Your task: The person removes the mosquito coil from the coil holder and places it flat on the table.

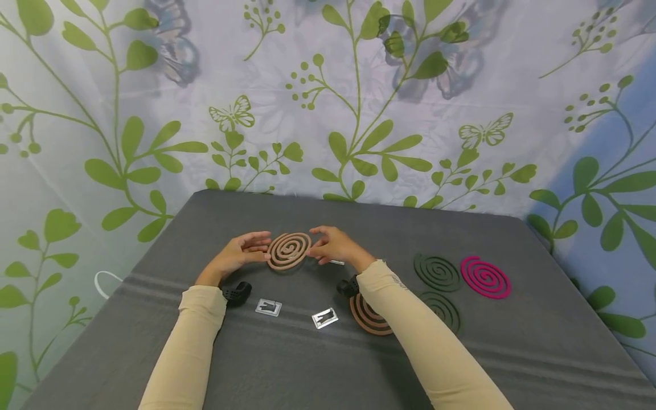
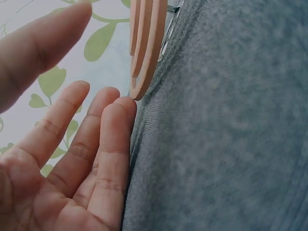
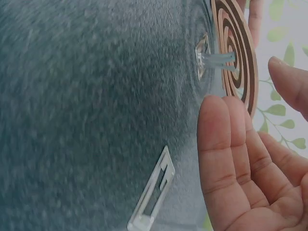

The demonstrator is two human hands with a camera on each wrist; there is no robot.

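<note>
A tan mosquito coil [image 1: 288, 249] sits raised above the grey cloth, propped on the upturned prong of a small metal coil stand [image 3: 201, 62], as the right wrist view shows. My left hand [image 1: 238, 254] is at the coil's left edge, fingers relaxed; in the left wrist view its fingertips reach the rim and the thumb is free. My right hand [image 1: 338, 247] is at the opposite edge with fingers extended and the thumb apart. Whether either hand touches the coil is hard to tell. Another metal stand [image 3: 153, 192] lies flat beside the right hand.
Nearer me lie two flat metal stands [image 1: 269, 307] and a brown coil [image 1: 365, 318], partly hidden by the right forearm. Two dark green coils [image 1: 437, 272] and a magenta coil [image 1: 486, 277] lie right. A leaf-patterned curtain [image 1: 287, 125] hangs behind the table.
</note>
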